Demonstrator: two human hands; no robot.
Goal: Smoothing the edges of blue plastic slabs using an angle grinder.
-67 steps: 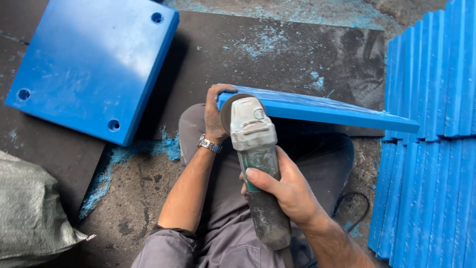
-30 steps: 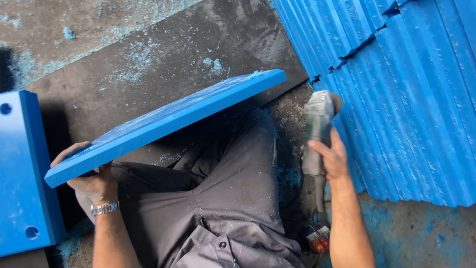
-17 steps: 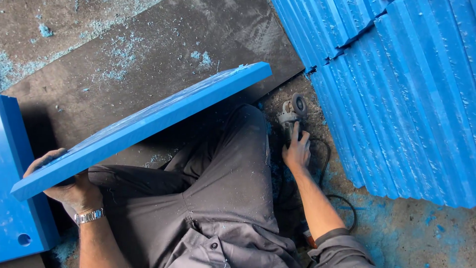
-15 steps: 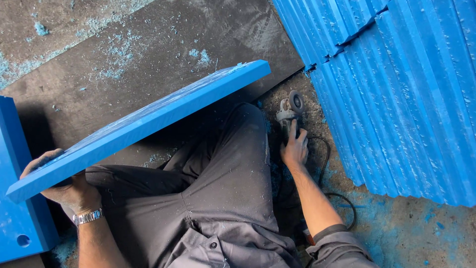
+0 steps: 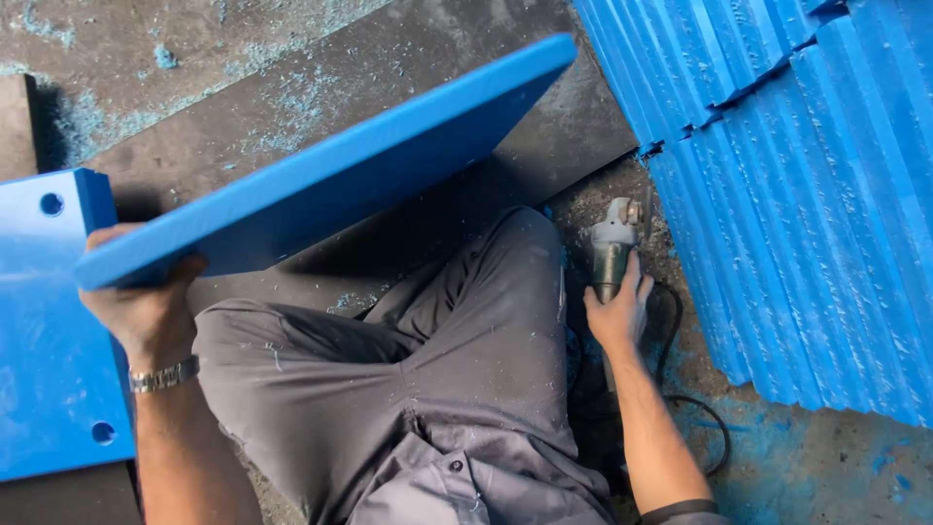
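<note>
Blue plastic everywhere from my feed: one slab (image 5: pixel 330 185) in hand, one drilled slab (image 5: pixel 49 340) flat on the floor at left, one stack of upright slabs (image 5: pixel 807 185) at right, one angle grinder (image 5: pixel 612 255). Left hand (image 5: pixel 141 306) is clenched on the held slab's near-left corner; it's thick, smooth-edged, tilted up toward far right over grey-trousered legs (image 5: pixel 389 369). Right hand (image 5: pixel 619 313) is wrapped around the grinder body, which rests on the floor beside the stack, cable (image 5: pixel 700 418) trailing near.

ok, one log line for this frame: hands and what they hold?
left hand: grips blue panel corner, raised | right hand: on angle grinder, floor | stacked blue panels: right
</note>
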